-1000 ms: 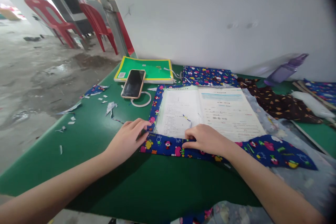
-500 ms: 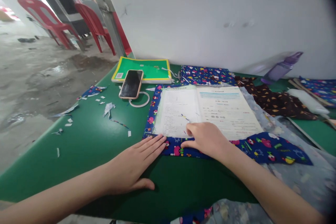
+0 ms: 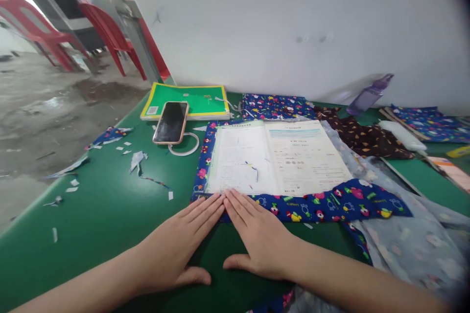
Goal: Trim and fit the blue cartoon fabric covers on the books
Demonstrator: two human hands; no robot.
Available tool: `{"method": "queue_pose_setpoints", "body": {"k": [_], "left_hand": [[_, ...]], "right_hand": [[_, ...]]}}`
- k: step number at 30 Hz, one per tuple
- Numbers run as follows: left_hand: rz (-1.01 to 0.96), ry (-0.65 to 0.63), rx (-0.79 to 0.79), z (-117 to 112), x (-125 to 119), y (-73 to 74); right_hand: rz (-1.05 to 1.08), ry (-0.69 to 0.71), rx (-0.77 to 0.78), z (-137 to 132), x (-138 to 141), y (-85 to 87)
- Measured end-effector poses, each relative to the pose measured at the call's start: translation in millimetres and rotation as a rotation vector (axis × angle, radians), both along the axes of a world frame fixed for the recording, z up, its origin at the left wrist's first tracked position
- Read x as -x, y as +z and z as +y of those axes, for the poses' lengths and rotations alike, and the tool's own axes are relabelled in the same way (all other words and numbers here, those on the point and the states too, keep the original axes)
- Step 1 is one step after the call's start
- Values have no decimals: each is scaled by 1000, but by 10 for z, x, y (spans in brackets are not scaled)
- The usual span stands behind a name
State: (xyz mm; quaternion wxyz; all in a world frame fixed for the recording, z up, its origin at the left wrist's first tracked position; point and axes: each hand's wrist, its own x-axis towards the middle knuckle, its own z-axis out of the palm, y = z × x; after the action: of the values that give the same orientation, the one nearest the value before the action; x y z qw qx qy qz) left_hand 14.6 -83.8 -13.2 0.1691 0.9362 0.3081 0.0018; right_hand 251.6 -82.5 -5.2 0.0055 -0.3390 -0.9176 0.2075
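Note:
An open white booklet (image 3: 275, 156) lies on a blue cartoon-print cloth (image 3: 330, 205) spread on the green table (image 3: 103, 205). My left hand (image 3: 179, 244) lies flat and open, fingers together, its tips on the cloth's near edge below the booklet's left page. Beside it my right hand (image 3: 257, 234) is also flat and open, fingertips touching the same cloth edge. The two hands' fingertips almost meet. Neither hand holds anything.
A phone (image 3: 171, 122) with a white ring (image 3: 183, 144) and a green-and-yellow book (image 3: 194, 100) lie at the back left. Paper and cloth scraps (image 3: 137, 161) dot the left side. Folded blue cloth (image 3: 273, 106), brown cloth (image 3: 363, 137), a purple bottle (image 3: 369, 95) and grey fabric (image 3: 411, 244) lie right. Red chairs (image 3: 106, 34) stand beyond.
Both hands left the booklet's bottom edge and slid toward me, flattening on the cloth's near edge. My right hand uncurled from the page; the view shifted right.

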Motion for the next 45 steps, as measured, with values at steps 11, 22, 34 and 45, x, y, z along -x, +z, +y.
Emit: {"method": "queue_pose_setpoints", "body": {"k": [11,22,34,45], "left_hand": [[-85,213,-104,67,-45,107],[-30,317,-299,805,-325,-48],[-31,259,-323,862,-330,-214],[-9,237,-305,849,-365,-160]], "right_hand": [[19,2,97,40,-15,88],[35,-25,118,13,-9,126],[91,-143,6,31,-54,92],[-45,-278,-379,498,-339,-35]]}}
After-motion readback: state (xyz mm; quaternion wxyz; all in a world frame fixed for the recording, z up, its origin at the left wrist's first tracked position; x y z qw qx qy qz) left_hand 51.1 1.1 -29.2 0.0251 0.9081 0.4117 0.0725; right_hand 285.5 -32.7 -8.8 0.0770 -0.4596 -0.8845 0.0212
